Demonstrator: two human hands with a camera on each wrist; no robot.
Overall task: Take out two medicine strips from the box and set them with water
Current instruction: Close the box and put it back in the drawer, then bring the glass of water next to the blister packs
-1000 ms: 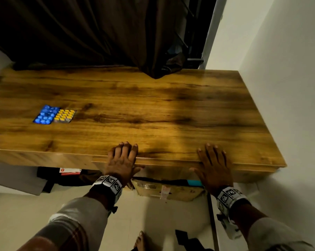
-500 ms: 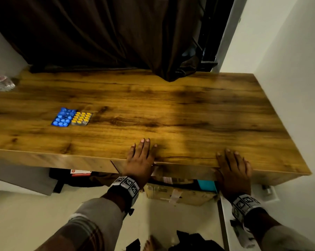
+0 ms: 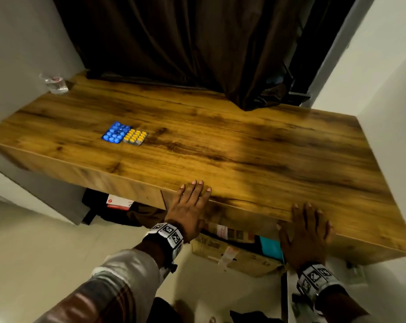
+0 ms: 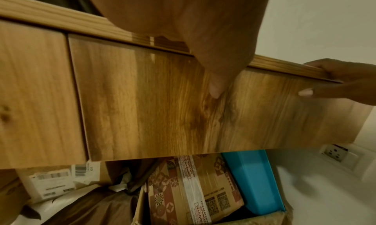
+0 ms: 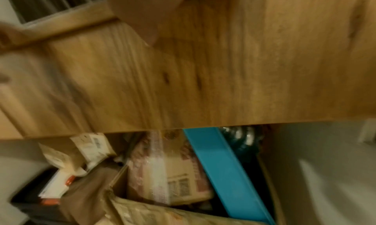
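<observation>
Strips lie out; both hands flat on desk edge.
Blue strip and yellow strip lie touching, well beyond left hand; right hand likewise grasps nothing. Judged light, flexible; edges to be pinched.

Looks like a room in someone's home: a wooden desk against plain white walls, a dark curtain behind, taped delivery cartons shoved underneath on a tiled floor.

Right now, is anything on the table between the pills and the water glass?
No, nothing visible. The two pill strips lie side by side on the table, and only bare wood runs from them to the glass at the far left corner.
</observation>
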